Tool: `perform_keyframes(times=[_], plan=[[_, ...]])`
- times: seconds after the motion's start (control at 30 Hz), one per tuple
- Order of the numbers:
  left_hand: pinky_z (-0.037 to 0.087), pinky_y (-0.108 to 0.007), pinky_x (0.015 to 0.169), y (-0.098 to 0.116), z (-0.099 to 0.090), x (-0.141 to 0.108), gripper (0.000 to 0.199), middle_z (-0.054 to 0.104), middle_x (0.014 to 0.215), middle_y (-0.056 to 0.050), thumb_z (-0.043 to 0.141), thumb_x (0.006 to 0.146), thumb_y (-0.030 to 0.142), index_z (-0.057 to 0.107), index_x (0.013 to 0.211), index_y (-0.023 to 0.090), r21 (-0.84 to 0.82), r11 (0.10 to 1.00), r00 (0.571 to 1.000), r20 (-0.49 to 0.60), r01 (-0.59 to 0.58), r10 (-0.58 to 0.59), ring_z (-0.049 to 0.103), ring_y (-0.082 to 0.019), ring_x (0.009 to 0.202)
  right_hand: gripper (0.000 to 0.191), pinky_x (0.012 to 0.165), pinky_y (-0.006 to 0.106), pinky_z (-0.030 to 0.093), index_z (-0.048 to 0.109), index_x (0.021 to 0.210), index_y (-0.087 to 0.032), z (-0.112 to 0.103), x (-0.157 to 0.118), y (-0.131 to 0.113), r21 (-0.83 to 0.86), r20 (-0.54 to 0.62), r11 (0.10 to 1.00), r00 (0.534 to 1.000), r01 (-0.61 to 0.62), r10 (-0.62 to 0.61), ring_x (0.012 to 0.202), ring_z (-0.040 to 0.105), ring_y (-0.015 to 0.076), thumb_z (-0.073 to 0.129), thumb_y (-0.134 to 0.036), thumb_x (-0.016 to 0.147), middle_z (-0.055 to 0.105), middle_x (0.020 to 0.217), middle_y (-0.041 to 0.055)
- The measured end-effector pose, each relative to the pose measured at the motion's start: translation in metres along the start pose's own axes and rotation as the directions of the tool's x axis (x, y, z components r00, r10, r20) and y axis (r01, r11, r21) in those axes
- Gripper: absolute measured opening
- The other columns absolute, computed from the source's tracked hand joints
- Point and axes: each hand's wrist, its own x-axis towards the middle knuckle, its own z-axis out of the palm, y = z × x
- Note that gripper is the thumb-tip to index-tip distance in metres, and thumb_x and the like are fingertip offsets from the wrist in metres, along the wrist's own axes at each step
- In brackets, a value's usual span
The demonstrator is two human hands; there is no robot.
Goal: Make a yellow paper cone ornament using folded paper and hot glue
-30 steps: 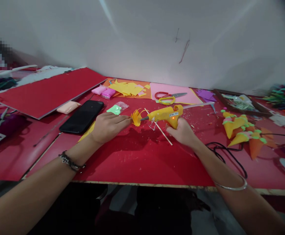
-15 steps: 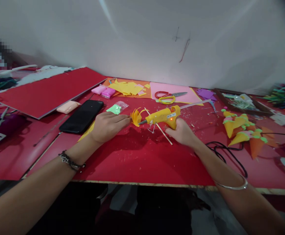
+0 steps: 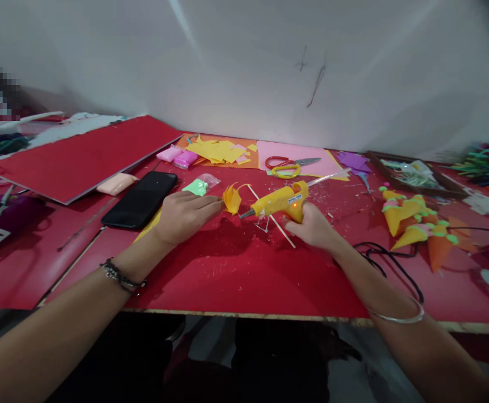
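My left hand (image 3: 189,214) pinches a small curled yellow paper piece (image 3: 231,200) at its fingertips. My right hand (image 3: 313,225) is wrapped round the handle of a yellow glue gun (image 3: 278,201), whose orange light glows. The gun's metal nozzle points left, just below and to the right of the yellow paper, with a small gap between them. A clear glue stick (image 3: 328,177) sticks out of the gun's back. Behind and under the gun, a thin pale stick (image 3: 283,232) slants across the red table (image 3: 236,280).
A black phone (image 3: 140,200) lies by my left wrist. Scissors (image 3: 292,166), pink paper (image 3: 271,148) and yellow scraps (image 3: 217,150) are at the back. Yellow and orange paper cones (image 3: 416,221), a tray (image 3: 454,187) and a black cable (image 3: 389,257) are on the right.
The glue gun's nozzle has dropped slightly and come away from the yellow paper. The paper piece has turned a little in my left fingers. Its glue stick now sits at a slightly different angle.
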Motion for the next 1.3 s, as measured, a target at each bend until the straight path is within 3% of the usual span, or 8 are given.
perform_keyframes(times=[0.23, 0.4, 0.7, 0.87, 1.07, 1.1, 1.23, 1.3], plan=[[0.040, -0.023, 0.056, -0.002, 0.000, -0.001, 0.017, 0.069, 0.087, 0.001, 0.047, 0.083, 0.027, 0.063, 0.085, 0.023, -0.020, 0.999, 1.000, 0.000, 0.028, -0.028, 0.061, -0.011, 0.065, 0.030, 0.045, 0.022, 0.034, 0.054, 0.077, -0.015, -0.023, 0.014, 0.026, 0.047, -0.252, 0.995, 0.963, -0.089, 0.098, 0.050, 0.041, 0.0104, 0.055, -0.043, 0.065, 0.050, 0.059, -0.0012], [0.039, -0.023, 0.056, -0.003, 0.003, -0.002, 0.020, 0.069, 0.086, 0.001, 0.045, 0.084, 0.031, 0.064, 0.086, 0.025, -0.030, 0.994, 0.994, 0.038, 0.101, -0.100, 0.061, -0.011, 0.067, 0.039, 0.056, 0.027, 0.039, 0.058, 0.089, -0.012, -0.044, 0.025, 0.058, -0.203, -0.472, 0.943, 0.870, -0.263, 0.141, 0.068, 0.055, 0.0198, 0.051, -0.044, 0.069, 0.061, 0.077, 0.0091], [0.035, -0.022, 0.052, -0.009, 0.006, -0.007, 0.025, 0.069, 0.082, -0.001, 0.044, 0.082, 0.038, 0.065, 0.083, 0.025, -0.056, 0.923, 0.923, 0.097, 0.380, -0.373, 0.061, -0.012, 0.065, 0.040, 0.062, 0.026, 0.040, 0.059, 0.096, -0.010, -0.054, 0.027, 0.070, -0.459, -0.296, 0.801, 0.916, -0.385, 0.271, 0.082, 0.060, 0.0233, 0.046, -0.041, 0.075, 0.064, 0.088, 0.0140], [0.036, -0.020, 0.053, -0.007, -0.003, -0.008, 0.026, 0.069, 0.083, -0.001, 0.045, 0.081, 0.038, 0.066, 0.080, 0.022, -0.125, 0.855, 0.864, 0.069, 0.503, -0.498, 0.062, -0.013, 0.069, 0.045, 0.067, 0.027, 0.041, 0.056, 0.102, -0.009, -0.059, 0.022, 0.061, -0.559, -0.263, 0.768, 0.945, -0.312, 0.192, 0.087, 0.059, 0.0231, 0.048, -0.044, 0.074, 0.062, 0.096, 0.0142], [0.037, -0.020, 0.054, -0.009, -0.013, -0.007, 0.023, 0.068, 0.090, 0.001, 0.047, 0.080, 0.037, 0.066, 0.086, 0.023, -0.151, 0.805, 0.819, 0.076, 0.574, -0.569, 0.063, -0.013, 0.073, 0.036, 0.067, 0.035, 0.039, 0.063, 0.083, -0.009, -0.074, -0.021, 0.022, -0.823, -0.305, 0.422, 0.923, -0.380, 0.236, 0.087, 0.057, 0.0299, 0.049, -0.041, 0.074, 0.063, 0.086, 0.0190], [0.037, -0.020, 0.054, -0.009, -0.014, -0.007, 0.023, 0.068, 0.089, 0.001, 0.047, 0.080, 0.036, 0.066, 0.086, 0.024, -0.158, 0.801, 0.816, 0.079, 0.578, -0.573, 0.063, -0.013, 0.073, 0.033, 0.064, 0.033, 0.039, 0.063, 0.084, -0.012, -0.071, -0.028, 0.010, -0.816, -0.280, 0.447, 0.927, -0.366, 0.248, 0.082, 0.058, 0.0278, 0.048, -0.040, 0.075, 0.064, 0.082, 0.0166], [0.038, -0.020, 0.054, -0.009, -0.017, -0.006, 0.023, 0.068, 0.088, 0.001, 0.048, 0.080, 0.036, 0.066, 0.085, 0.023, -0.185, 0.794, 0.814, 0.086, 0.579, -0.574, 0.063, -0.012, 0.072, 0.029, 0.059, 0.024, 0.037, 0.062, 0.077, -0.019, -0.036, -0.030, -0.040, -0.554, 0.029, 0.833, 0.999, -0.021, 0.044, 0.070, 0.059, 0.0156, 0.044, -0.042, 0.079, 0.065, 0.076, 0.0048], [0.038, -0.020, 0.054, -0.009, -0.018, -0.006, 0.024, 0.068, 0.088, 0.000, 0.046, 0.080, 0.037, 0.066, 0.085, 0.023, -0.180, 0.793, 0.813, 0.110, 0.582, -0.572, 0.063, -0.013, 0.073, 0.030, 0.057, 0.022, 0.036, 0.059, 0.075, -0.019, -0.009, -0.018, -0.057, -0.399, 0.078, 0.914, 0.996, 0.076, -0.049, 0.065, 0.057, 0.0134, 0.044, -0.044, 0.079, 0.064, 0.072, 0.0030]])
